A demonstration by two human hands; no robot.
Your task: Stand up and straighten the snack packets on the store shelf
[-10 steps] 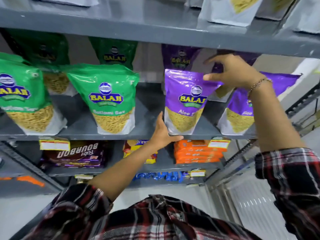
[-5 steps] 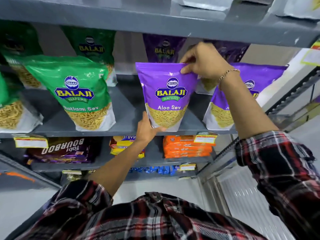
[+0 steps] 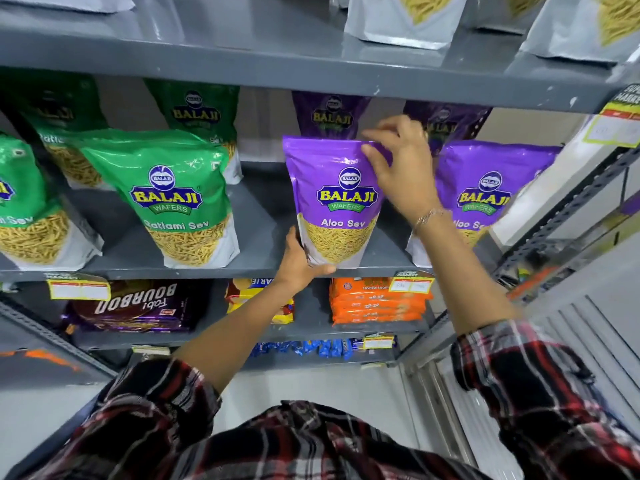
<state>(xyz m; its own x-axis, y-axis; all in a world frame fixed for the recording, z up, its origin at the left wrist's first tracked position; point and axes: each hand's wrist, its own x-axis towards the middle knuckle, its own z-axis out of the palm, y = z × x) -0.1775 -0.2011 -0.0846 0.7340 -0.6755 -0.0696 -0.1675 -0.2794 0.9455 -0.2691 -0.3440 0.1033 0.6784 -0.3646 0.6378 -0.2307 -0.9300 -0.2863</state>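
Note:
A purple Aloo Sev packet (image 3: pixel 334 199) stands upright at the front of the grey shelf (image 3: pixel 263 237). My left hand (image 3: pixel 300 262) grips its lower left corner from below. My right hand (image 3: pixel 401 168) pinches its top right edge, fingers partly spread. A second purple packet (image 3: pixel 485 192) stands to the right, partly hidden by my right forearm. Two darker purple packets (image 3: pixel 329 114) stand behind. To the left, a green Ratlami Sev packet (image 3: pixel 176 199) leans slightly, with more green packets (image 3: pixel 27 209) further left and behind.
The upper shelf (image 3: pixel 311 69) hangs close above the packets and carries white packets (image 3: pixel 405 19). Below are Bourbon biscuit packs (image 3: pixel 135 304), yellow packs (image 3: pixel 258 299) and orange packs (image 3: pixel 374 301). A perforated steel upright (image 3: pixel 568 209) bounds the right side. Price labels (image 3: pixel 412 282) hang on the shelf edge.
The purple packet has been stood more upright and squared to the front. My right hand shifted from clasping its top edge to a lighter pinch at the top right corner. The view moved closer.

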